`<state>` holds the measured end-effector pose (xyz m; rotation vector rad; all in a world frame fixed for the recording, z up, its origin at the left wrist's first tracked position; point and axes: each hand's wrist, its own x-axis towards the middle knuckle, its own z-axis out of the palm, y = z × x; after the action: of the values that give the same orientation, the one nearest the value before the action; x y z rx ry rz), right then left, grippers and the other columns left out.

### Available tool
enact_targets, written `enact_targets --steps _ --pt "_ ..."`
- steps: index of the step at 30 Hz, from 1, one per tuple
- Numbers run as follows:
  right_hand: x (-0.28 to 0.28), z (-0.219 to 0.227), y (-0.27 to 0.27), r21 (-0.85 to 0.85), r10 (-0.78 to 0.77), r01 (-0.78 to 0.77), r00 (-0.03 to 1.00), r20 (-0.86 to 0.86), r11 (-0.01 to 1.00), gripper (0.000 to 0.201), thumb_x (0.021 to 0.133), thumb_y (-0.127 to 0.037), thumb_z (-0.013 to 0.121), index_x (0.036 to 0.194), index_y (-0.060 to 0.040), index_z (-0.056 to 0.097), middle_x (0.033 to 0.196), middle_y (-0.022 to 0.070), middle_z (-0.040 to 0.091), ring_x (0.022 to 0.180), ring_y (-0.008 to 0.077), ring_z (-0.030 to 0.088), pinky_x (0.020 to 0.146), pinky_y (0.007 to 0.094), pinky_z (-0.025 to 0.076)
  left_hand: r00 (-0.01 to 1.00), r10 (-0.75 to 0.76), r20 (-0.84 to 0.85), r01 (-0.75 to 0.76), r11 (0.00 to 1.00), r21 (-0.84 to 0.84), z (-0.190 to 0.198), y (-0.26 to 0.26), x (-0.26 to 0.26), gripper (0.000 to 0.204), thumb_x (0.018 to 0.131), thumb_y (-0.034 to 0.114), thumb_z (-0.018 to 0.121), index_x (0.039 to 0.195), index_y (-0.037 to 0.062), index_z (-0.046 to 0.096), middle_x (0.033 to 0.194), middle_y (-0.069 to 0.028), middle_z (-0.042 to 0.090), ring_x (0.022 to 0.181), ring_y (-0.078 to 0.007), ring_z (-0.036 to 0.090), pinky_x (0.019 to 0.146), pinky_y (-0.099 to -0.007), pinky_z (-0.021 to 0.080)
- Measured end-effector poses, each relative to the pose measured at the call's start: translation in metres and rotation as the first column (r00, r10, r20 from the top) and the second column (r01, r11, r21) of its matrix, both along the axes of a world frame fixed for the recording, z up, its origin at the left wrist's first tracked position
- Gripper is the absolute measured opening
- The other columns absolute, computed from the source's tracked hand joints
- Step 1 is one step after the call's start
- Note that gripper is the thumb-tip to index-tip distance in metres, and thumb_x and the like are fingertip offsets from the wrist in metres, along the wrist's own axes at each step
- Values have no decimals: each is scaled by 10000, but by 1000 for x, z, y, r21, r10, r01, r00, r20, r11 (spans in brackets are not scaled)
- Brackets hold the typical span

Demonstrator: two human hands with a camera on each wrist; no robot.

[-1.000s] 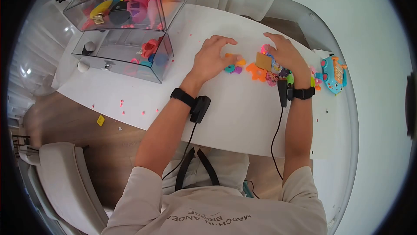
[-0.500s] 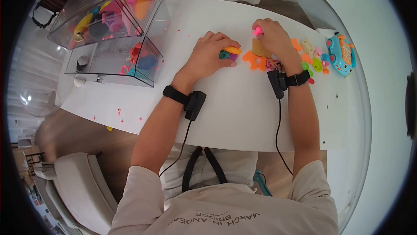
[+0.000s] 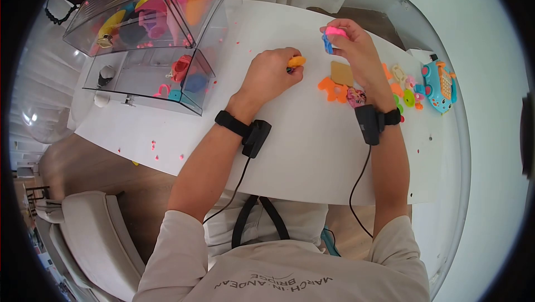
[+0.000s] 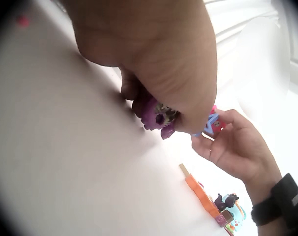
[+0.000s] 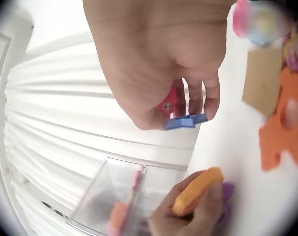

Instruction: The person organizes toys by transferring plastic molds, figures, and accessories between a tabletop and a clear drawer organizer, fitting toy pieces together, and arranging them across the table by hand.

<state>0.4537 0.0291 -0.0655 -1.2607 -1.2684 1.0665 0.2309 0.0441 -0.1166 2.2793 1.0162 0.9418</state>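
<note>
My left hand (image 3: pixel 271 75) grips an orange toy (image 3: pixel 296 61) just above the white table, its fingers curled round it. A purple toy (image 4: pixel 158 116) shows under the same hand in the left wrist view, and beside the orange toy in the right wrist view. My right hand (image 3: pixel 356 51), raised over the back of the table, holds a pink toy (image 3: pixel 336 32) and a blue piece (image 3: pixel 327 44) between thumb and fingers. Below that hand lie a tan square piece (image 3: pixel 341 73) and an orange cut-out shape (image 3: pixel 333 89).
At the left stands a clear drawer box (image 3: pixel 139 98) with colourful toys inside. Several small toys lie right of my right wrist, near a blue toy phone (image 3: pixel 438 86). Pink crumbs (image 3: pixel 154 145) dot the table's front left. A pale chair (image 3: pixel 89 235) stands on the floor.
My left hand has closed round the orange toy and the toys beside it. My right hand has moved back from the pile and lifted the pink toy and blue piece.
</note>
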Motion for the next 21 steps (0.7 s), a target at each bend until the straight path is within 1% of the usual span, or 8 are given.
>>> enact_targets --steps 2,4,6,10,16,17,19,21 --pt "-6 0 0 -32 -4 -5 965 -261 999 239 972 -149 629 1183 -40 600 1201 116 687 1031 207 637 925 340 523 998 53 38 -54 998 13 3 1 1 245 878 139 712 1091 17 726 852 -123 747 667 -259 688 678 -347 569" --pt "-9 -1 0 -63 -16 -17 865 -502 998 249 993 -163 606 1208 -42 576 1243 149 670 1053 228 639 942 351 526 953 147 266 -60 949 -309 6 1 2 244 917 145 689 1093 -21 722 815 -109 738 643 -164 673 617 -295 543" --pt "-12 -4 0 -176 -61 -143 582 -811 974 270 1020 -205 589 1226 -34 553 1281 189 639 1086 269 642 939 372 540 907 207 367 -39 908 -417 8 3 3 249 929 154 687 1093 -32 716 806 -83 723 638 -127 651 592 -276 524" --pt "-33 19 -11 -336 -251 -134 428 -868 932 294 996 -199 640 1211 -16 557 1167 160 673 999 236 667 862 360 572 693 386 609 144 753 -642 10 9 -3 245 960 183 681 1105 -12 708 777 -22 662 600 -86 577 540 -247 475" --pt "-94 69 -38 34 217 -239 802 -557 971 281 992 -201 664 1212 -32 624 1042 99 691 700 130 588 584 215 457 723 331 606 190 748 -635 14 10 -4 236 965 116 644 1149 -31 659 861 -52 674 699 -114 630 588 -271 521" --pt "-114 83 -46 66 316 -313 887 -336 948 257 987 -168 657 1209 -39 643 1020 84 696 688 95 545 578 194 415 716 356 601 159 755 -637 5 8 -3 236 965 116 644 1149 -31 659 861 -52 674 699 -114 630 588 -271 521" --pt "-157 107 -52 94 411 -420 906 103 902 213 974 -129 647 1163 -40 682 998 53 721 706 68 554 617 208 438 82 -7 997 537 843 -39 -21 8 -1 246 976 115 641 1189 -7 628 974 -53 669 860 -124 648 718 -302 547" --pt "-191 90 -36 263 394 -467 873 287 844 211 975 -141 646 1161 -48 680 1023 54 730 743 99 598 656 234 471 188 24 982 490 864 -115 -21 6 -1 257 974 135 650 1188 -6 636 958 -47 672 844 -118 641 709 -295 540"
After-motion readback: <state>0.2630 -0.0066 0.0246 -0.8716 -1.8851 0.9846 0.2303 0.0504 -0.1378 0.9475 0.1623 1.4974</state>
